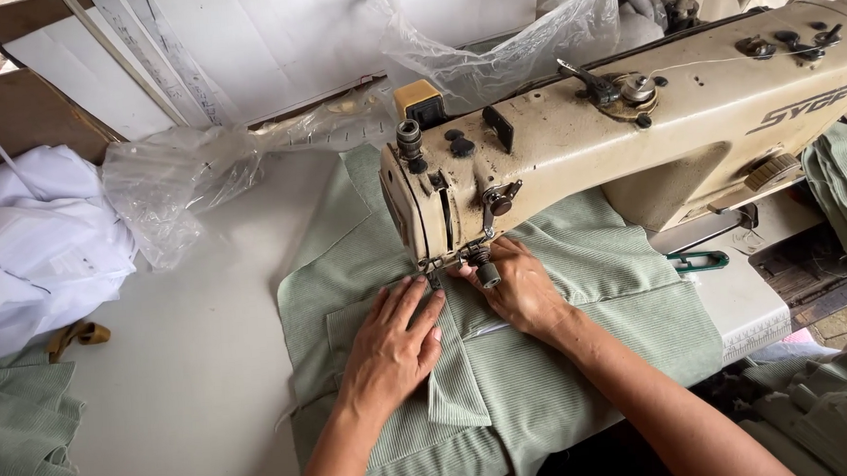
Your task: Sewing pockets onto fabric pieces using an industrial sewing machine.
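White cloth (32,239) sits bundled at the far left of our table (199,375), and just below it a small yellow scrap (79,333) lies on the bare top. Down in the left corner we see folded green pieces (19,443) stacked. Moving along, crumpled clear plastic (174,179) spreads at the back, against white boards.

Now to the action: the green ribbed fabric (580,268) lies flat across the middle of the table, running under the head of the cream sewing machine (630,131). Our left hand (391,351) is pressed palm-down on it, fingers spread fairly wide and flat, tips just short of the presser foot (435,266). It grips nothing, it simply pins the cloth. A folded flap of the same fabric points toward us just beside that hand, between our two forearms.

Our right hand (518,286) comes in from the right, also flat on the fabric, right beside the needle area. Its fingers are close together and partly tucked under the machine head, so we cannot tell exactly how the tips are set.

Further right, green-handled snips (700,260) rest on the machine bed behind the arm. At the far right edge, more green fabric (846,196) hangs in a heap, and another pile (829,410) sits lower down.
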